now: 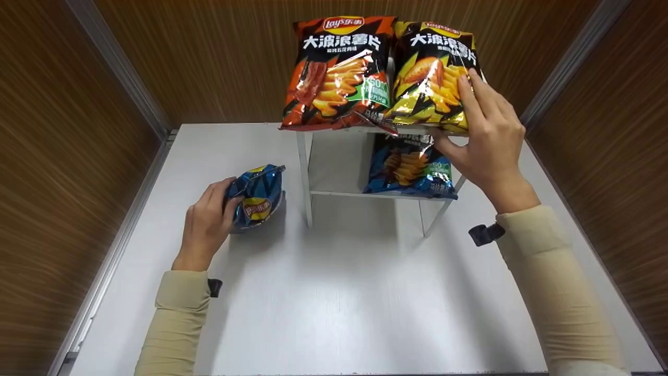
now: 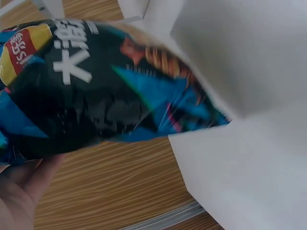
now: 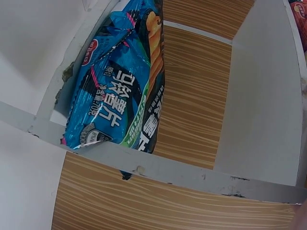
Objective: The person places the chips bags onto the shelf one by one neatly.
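My left hand grips a blue and black chip bag over the white surface, left of the white shelf. In the left wrist view, the chip bag stretches across the picture, with fingers under its lower edge. On the top shelf stands a yellow and black chip bag. My right hand touches its right side with fairly straight fingers, the thumb lower, near the shelf's front edge. Beside it stands a red-orange chip bag. Another blue chip bag sits below, on the right of the lower shelf.
The white two-level shelf stands on a white surface. Wood-grain panels enclose the back and sides, with metal strips along the corners. In the right wrist view, the shelf's front rail shows chipped paint.
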Available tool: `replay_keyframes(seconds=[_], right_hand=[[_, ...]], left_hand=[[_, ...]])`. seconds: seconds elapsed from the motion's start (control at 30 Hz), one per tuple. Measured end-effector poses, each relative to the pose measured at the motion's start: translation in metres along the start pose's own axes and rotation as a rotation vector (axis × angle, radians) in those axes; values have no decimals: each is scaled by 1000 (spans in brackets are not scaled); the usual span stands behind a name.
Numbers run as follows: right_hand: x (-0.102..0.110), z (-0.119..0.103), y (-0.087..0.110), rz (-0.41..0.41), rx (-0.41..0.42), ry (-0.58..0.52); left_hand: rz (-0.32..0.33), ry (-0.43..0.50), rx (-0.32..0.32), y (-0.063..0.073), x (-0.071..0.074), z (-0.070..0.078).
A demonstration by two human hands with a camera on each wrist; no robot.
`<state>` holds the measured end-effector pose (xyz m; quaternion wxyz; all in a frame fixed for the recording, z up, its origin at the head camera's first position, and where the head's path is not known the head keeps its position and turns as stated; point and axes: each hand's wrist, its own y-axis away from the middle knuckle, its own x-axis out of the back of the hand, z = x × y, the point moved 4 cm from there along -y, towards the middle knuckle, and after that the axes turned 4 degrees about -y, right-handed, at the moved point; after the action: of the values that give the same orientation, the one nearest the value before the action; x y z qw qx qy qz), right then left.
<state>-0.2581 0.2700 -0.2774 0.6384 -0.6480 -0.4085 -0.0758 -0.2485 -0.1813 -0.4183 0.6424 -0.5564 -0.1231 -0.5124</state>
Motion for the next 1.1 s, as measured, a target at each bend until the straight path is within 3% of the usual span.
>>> replay_keyframes(seconds=[0.17, 0.4, 0.57, 0.77, 0.87, 0.97, 1.1], right_hand=[[0, 0, 0, -4, 4, 0], [0, 0, -1, 7, -16, -35], [0, 0, 0, 3, -17, -34], [0, 0, 0, -1, -27, -31], [0, -1, 0, 1, -32, -32], [0, -1, 0, 3, -31, -31], [0, -1, 0, 0, -24, -19]], left_hand=[[-51, 29, 67, -4, 0, -4], [-249, 108, 247, -4, -6, -24], [-363, 177, 322, 1, -11, -39], [-597, 259, 418, 8, -25, -55], [-689, 252, 450, 11, -32, -61], [-685, 207, 427, 10, -36, -65], [-591, 162, 409, 5, -38, -66]])
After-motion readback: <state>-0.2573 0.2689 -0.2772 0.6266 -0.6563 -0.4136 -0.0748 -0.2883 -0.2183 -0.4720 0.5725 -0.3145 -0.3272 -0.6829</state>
